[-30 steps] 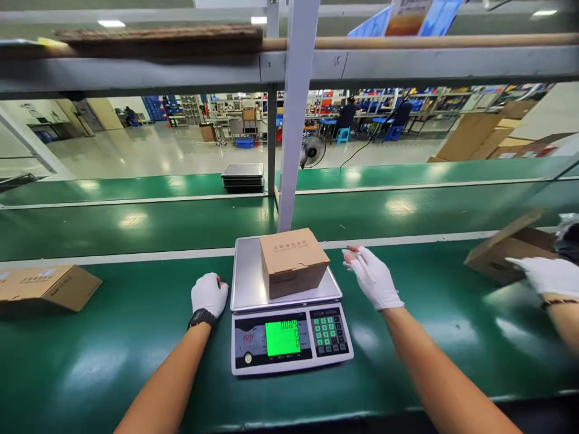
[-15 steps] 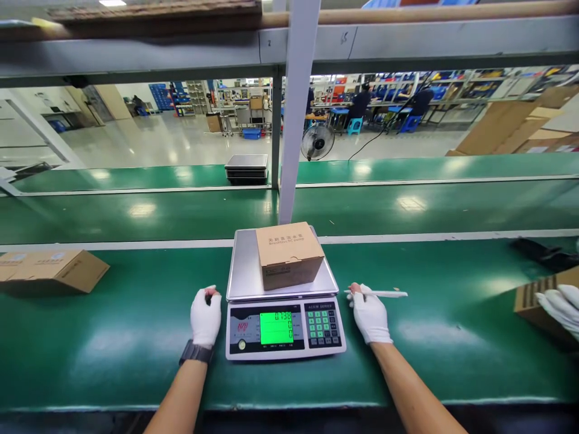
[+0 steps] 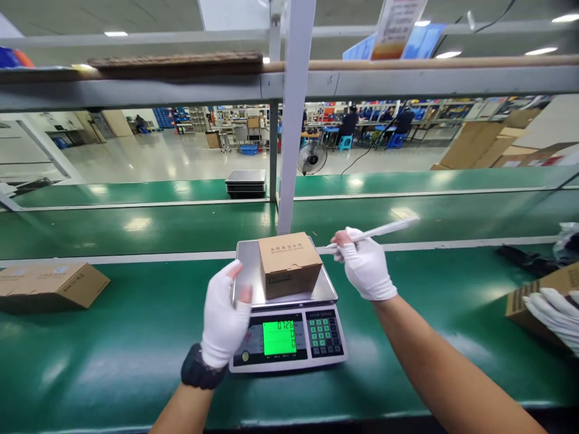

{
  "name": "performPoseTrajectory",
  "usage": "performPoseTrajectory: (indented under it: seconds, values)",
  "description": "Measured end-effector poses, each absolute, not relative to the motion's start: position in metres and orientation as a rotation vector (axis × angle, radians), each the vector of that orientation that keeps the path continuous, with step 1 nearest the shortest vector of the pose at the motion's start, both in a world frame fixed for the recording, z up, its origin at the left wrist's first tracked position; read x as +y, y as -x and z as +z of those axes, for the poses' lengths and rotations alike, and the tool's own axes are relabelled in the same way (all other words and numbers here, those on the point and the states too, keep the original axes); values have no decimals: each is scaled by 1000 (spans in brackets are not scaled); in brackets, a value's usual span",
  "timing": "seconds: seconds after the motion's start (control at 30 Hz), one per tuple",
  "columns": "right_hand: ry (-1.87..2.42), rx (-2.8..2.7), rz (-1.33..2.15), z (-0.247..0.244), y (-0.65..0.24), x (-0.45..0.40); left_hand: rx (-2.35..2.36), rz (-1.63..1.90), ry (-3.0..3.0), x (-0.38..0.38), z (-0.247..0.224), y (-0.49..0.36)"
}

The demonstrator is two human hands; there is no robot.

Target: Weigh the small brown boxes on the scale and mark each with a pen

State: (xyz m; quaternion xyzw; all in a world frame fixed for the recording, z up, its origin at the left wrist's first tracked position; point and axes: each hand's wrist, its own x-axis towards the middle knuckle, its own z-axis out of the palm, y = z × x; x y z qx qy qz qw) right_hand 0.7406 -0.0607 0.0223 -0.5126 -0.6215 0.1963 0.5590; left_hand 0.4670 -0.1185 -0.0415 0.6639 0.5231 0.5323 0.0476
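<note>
A brown cardboard box (image 3: 290, 264) printed with "Brushless DC pump" rests on the steel pan of a digital scale (image 3: 289, 337), whose green display is lit. My left hand (image 3: 224, 316), in a white glove with bare fingertips showing, is over the scale's left side, fingers apart and nothing in it. To the right of the box, my right hand (image 3: 365, 265), gloved the same way, is closed around a slim white pen (image 3: 384, 230). The pen's lower end points toward the box. Neither hand visibly touches the box.
Another cardboard box (image 3: 54, 286) lies at the left of the green bench. At the right edge, another person's gloved hand (image 3: 554, 313) is on a box (image 3: 518, 301). A white post (image 3: 292, 120) rises behind the scale, and a second scale (image 3: 245, 182) stands farther back.
Both hands have risen from beside the scale and moved forward toward the box. My left hand has opened out; the pen has come up with my right hand. The camera view has tilted upward.
</note>
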Motion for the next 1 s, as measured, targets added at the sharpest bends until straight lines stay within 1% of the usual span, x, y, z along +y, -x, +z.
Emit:
performPoseTrajectory:
  seconds: [0.1,0.23,0.43,0.67,1.0]
  values:
    - [1123,-1799,487,48,-714,-51,1404,1677,-2410,-117,-31,-494]
    - [1235,-2009,459,55,-694,-28,1456,1708,-2525,-116,-36,-507]
    - [1344,-2025,379,50,-684,-12,1501,1722,-2487,-116,-40,-508]
    - [1394,-2046,394,53,-679,-15,1482,1769,-2462,-117,-41,-510]
    - [1391,-2030,369,51,-680,-16,1496,1770,-2441,-117,-41,-511]
